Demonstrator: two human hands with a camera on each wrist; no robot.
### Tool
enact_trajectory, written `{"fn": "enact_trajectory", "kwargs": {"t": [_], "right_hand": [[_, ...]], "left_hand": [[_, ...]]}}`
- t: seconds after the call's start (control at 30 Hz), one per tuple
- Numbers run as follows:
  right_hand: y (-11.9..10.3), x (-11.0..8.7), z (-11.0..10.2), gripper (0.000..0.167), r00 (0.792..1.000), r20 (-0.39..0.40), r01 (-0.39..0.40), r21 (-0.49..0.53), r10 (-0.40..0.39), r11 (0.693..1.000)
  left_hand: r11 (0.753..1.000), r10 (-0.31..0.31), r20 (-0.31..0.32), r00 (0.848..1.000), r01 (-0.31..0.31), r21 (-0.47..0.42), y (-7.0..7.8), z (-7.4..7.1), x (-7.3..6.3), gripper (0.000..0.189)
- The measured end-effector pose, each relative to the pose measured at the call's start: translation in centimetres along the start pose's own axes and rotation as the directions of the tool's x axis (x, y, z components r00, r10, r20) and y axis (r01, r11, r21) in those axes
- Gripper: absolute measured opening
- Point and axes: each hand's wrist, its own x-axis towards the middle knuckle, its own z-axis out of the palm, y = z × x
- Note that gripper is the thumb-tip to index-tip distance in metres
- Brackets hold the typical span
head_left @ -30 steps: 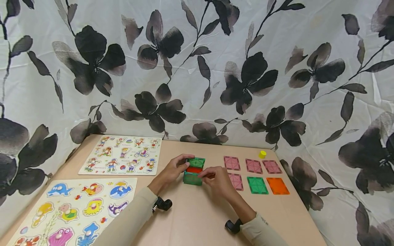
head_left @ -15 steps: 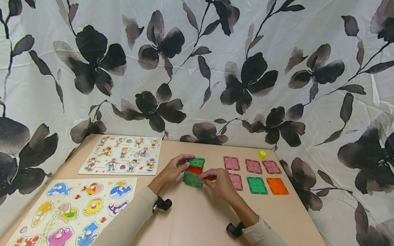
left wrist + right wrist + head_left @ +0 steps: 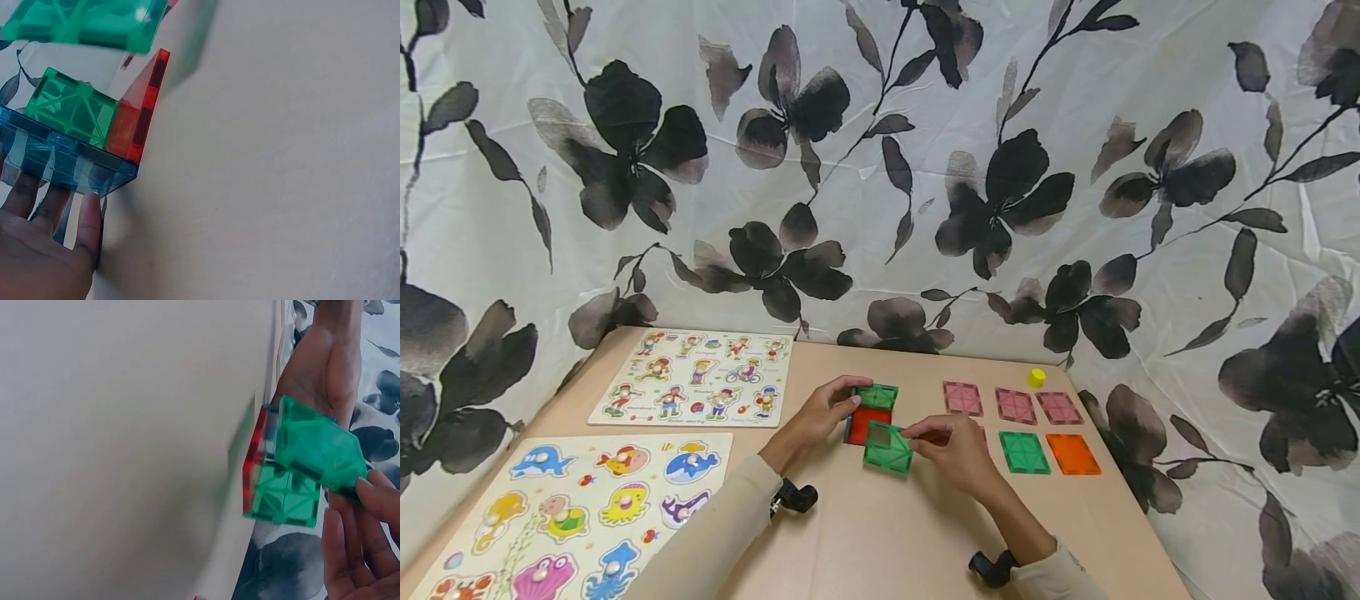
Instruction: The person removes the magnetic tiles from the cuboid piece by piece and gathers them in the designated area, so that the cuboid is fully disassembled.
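Observation:
My left hand [image 3: 811, 421] holds a small box of magnetic tiles by its left side, its fingers against a blue tile [image 3: 81, 152] in the left wrist view. A red tile [image 3: 874, 423] and a green tile [image 3: 878, 395] join onto that blue one. Between thumb and fingertips, my right hand [image 3: 958, 454] pinches a second green magnetic tile [image 3: 889, 452] by its right edge. Tilted, this tile hangs just in front of the box and overlaps the red tile's near corner in the head view. The right wrist view shows the pinched tile [image 3: 319, 447] close by the box.
On the table's right lie pink tiles [image 3: 962, 398], a loose green tile [image 3: 1024, 452] and an orange tile [image 3: 1073, 454]. A yellow cylinder [image 3: 1036, 377] stands behind them. Two picture boards, one with children [image 3: 688, 422] and one with sea animals [image 3: 587, 517], lie on the left.
The pinched green tile has come away from the box's near side, moving right and toward me with my right hand, uncovering more red tile. My left hand stays in place.

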Motion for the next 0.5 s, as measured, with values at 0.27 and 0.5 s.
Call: {"fn": "enact_trajectory", "kwargs": {"t": [0.27, 0.5], "right_hand": [[1.1, -1.4, -1.9, 0.024, 0.998, 0.020, -0.068, 0.022, 0.067, 0.997], [2.7, -2.7, -3.7, 0.020, 0.991, 0.052, -0.129, 0.056, 0.126, 0.990]], "left_hand": [[1.000, 0.019, 0.006, 1.000, -0.019, 0.006, 0.0, -0.1, 0.0, 0.040], [1.000, 0.011, 0.009, 1.000, -0.012, 0.006, 0.2, 0.0, 0.0, 0.041]]}}
